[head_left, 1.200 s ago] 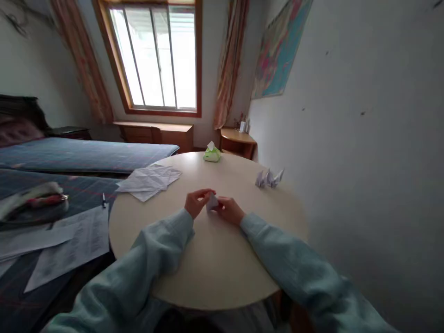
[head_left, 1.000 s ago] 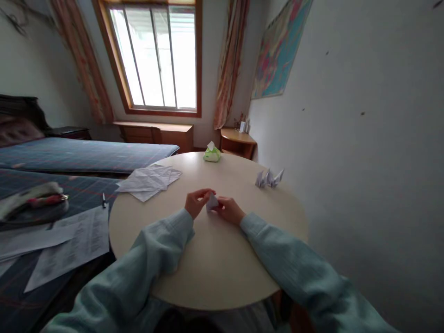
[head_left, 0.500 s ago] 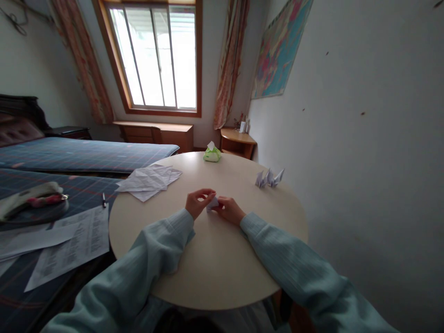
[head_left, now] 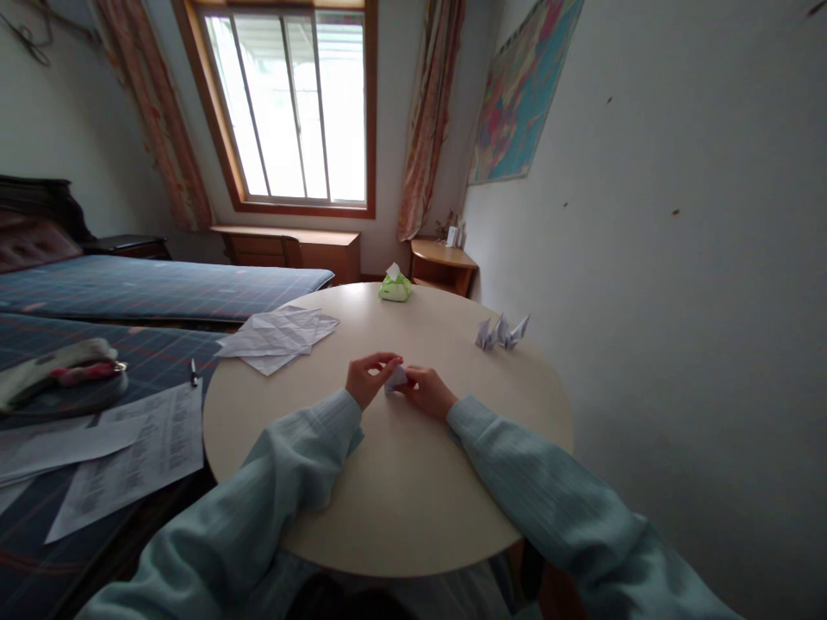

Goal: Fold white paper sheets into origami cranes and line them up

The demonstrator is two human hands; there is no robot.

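Between my two hands is a small folded piece of white paper (head_left: pixel 396 379), held just over the middle of the round table (head_left: pixel 413 491). My left hand (head_left: pixel 373 375) pinches its upper edge between thumb and fingers. On the other side, my right hand (head_left: pixel 427 390) grips the paper's right edge, thumb and fingertips closed on it. Part of the paper is hidden behind the fingers, so its exact folded shape is unclear. Several folded paper figures (head_left: pixel 502 333) with pointed tips, like origami cranes, stand together at the table's right side.
A pile of white paper sheets (head_left: pixel 277 336) lies at the table's left edge. The green tissue pack (head_left: pixel 394 285) sits at the far edge. Left of the table, a bed holds printed sheets (head_left: pixel 139 456), a pen (head_left: pixel 193 372) and a bag-like item (head_left: pixel 65 375). A wall runs along the right.
Both hands stay in place on the folded paper, with only a very slight shift of the fingers and paper. Everything else is as before.
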